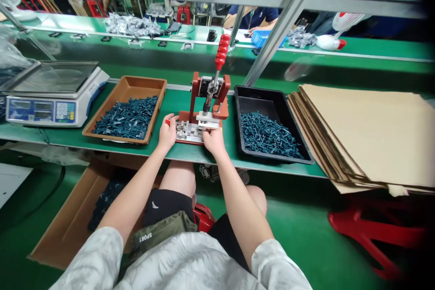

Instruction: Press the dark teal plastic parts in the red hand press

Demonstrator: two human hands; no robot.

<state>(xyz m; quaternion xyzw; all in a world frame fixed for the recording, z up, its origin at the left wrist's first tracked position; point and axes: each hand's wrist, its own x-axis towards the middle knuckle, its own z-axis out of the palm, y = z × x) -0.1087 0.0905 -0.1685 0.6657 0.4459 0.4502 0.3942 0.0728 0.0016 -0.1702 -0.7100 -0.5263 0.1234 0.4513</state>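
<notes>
Left hand closed on small red piece; right hand lay on steel jig, grip unclear, under red bench press. Jig looked rigid; hold by edges.

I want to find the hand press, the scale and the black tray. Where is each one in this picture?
Hand press (221, 52), head view, red handle grip.
Scale (41, 111), head view, front panel.
Black tray (260, 100), head view, inner wall.
</notes>
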